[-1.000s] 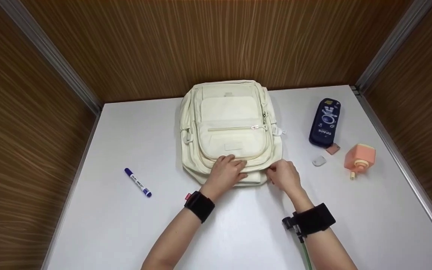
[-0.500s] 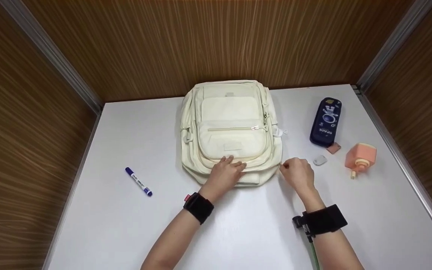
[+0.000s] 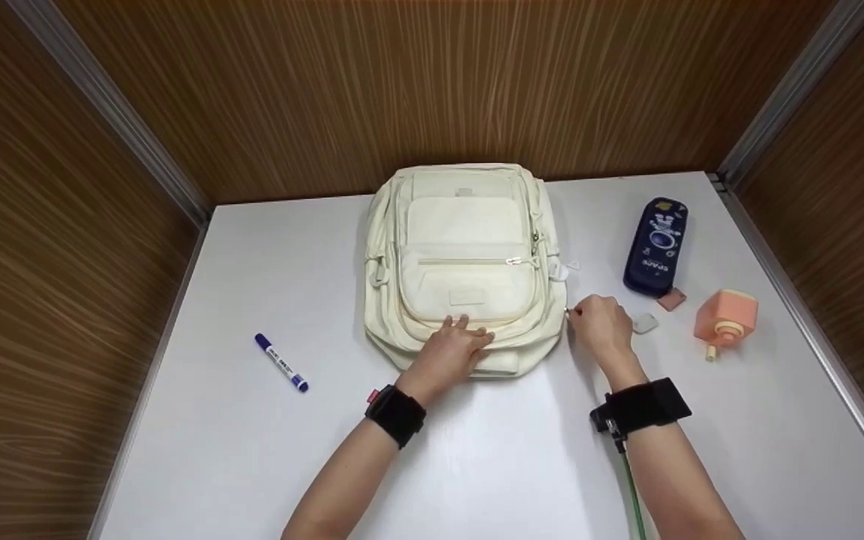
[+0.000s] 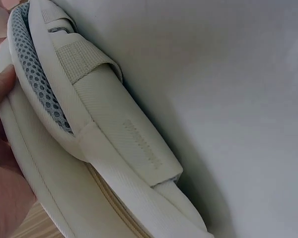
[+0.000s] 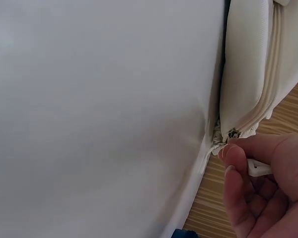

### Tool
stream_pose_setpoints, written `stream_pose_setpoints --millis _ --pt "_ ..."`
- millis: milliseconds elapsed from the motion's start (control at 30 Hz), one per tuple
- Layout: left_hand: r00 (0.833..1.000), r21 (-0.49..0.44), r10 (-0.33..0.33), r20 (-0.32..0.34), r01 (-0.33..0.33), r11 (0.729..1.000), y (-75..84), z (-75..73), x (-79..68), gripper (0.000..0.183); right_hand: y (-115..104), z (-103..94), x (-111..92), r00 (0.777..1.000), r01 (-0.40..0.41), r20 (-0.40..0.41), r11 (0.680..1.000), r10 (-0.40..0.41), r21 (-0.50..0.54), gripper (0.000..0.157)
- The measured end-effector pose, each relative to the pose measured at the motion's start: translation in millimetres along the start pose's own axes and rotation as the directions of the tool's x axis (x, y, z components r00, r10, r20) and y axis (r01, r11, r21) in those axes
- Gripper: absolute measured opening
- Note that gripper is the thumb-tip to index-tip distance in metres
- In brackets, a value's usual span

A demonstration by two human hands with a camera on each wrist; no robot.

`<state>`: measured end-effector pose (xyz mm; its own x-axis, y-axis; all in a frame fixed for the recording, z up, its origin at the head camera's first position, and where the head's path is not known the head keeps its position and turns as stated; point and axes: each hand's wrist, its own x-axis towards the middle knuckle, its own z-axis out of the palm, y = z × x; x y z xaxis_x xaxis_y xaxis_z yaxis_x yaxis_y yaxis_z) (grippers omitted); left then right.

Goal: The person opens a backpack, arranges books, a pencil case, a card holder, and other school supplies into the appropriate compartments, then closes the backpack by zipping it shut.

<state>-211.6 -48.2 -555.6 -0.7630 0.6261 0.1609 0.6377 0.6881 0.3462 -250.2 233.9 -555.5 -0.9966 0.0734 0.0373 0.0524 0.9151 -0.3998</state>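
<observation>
A cream backpack (image 3: 469, 232) lies on the white table, its front pockets facing up. My left hand (image 3: 451, 352) rests on its lower front, fingers stretched over the pocket edge; the left wrist view shows the thumb (image 4: 2, 84) against the fabric beside the mesh-lined strap (image 4: 39, 74). At the bag's right side, my right hand (image 3: 603, 326) pinches a zipper pull (image 5: 258, 167) between thumb and forefinger. The metal zipper slider (image 5: 233, 134) sits just past those fingertips, at the end of the visible zipper track (image 5: 273, 64).
Right of the bag are a navy pencil case (image 3: 655, 247), a small pink block (image 3: 672, 299), a pale grey piece (image 3: 645, 323) and an orange box-shaped item with a cream knob (image 3: 727, 319). A blue-capped marker (image 3: 282, 363) lies at left. Wood-grain panels surround the table (image 3: 199, 450).
My right hand has travelled from the bag's lower right corner outward and up along its right side, pulling the zipper. The left hand has stayed on the lower front.
</observation>
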Motion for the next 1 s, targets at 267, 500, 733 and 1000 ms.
stream_pose_setpoints --millis 267,500,733,1000 --pt "0.999 -0.031 -0.011 0.039 0.013 0.999 -0.9 -2.5 -2.5 0.031 -1 -0.6 25 1.000 0.019 0.021 0.998 -0.018 -0.052 0.021" --pt "0.997 -0.107 -0.025 0.068 0.032 0.994 -1.8 -6.3 -2.2 0.032 3 -1.7 51 0.994 0.091 0.066 0.989 -0.084 -0.116 0.017" --pt "0.997 -0.175 -0.030 0.071 0.042 0.984 -7.1 -7.4 -4.3 0.029 4 3.6 67 0.994 0.105 0.041 0.987 -0.101 -0.122 0.020" --pt "0.995 -0.216 -0.026 0.093 0.046 0.975 -10.2 -9.5 -4.7 0.029 7 6.8 81 0.986 0.152 -0.037 0.976 -0.160 -0.157 0.020"
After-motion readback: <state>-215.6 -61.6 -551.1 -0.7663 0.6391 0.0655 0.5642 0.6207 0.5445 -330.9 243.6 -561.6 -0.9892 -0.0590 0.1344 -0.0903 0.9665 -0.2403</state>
